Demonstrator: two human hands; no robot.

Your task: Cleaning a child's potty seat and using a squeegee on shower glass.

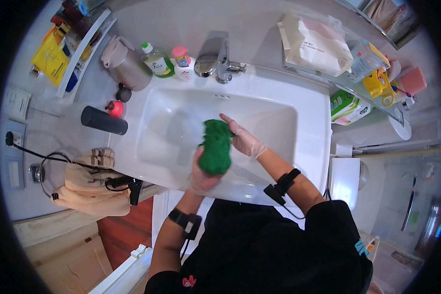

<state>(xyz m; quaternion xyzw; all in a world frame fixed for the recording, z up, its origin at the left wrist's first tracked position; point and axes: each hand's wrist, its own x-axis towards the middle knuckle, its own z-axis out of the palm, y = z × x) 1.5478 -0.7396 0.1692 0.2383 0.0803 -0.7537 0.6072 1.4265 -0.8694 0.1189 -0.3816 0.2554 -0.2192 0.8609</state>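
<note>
A green cloth (216,150), bunched into an oblong wad, is held above the white sink basin (272,147). My left hand (204,174), in a clear glove, grips its lower left part from below. Also gloved, my right hand (244,137) touches the upper right edge of the cloth with its fingers, palm partly turned towards the basin. Behind the basin stands the chrome faucet (224,58). Whether water is in the basin is hard to tell.
Behind the sink are a pump bottle (185,66), a green dish-soap bottle (160,64) and a thermos jug (128,68). A dark cylinder (103,120) lies at the left counter edge. A glass shelf (316,75) juts out at the right; a hair dryer (132,185) hangs by towels (95,194).
</note>
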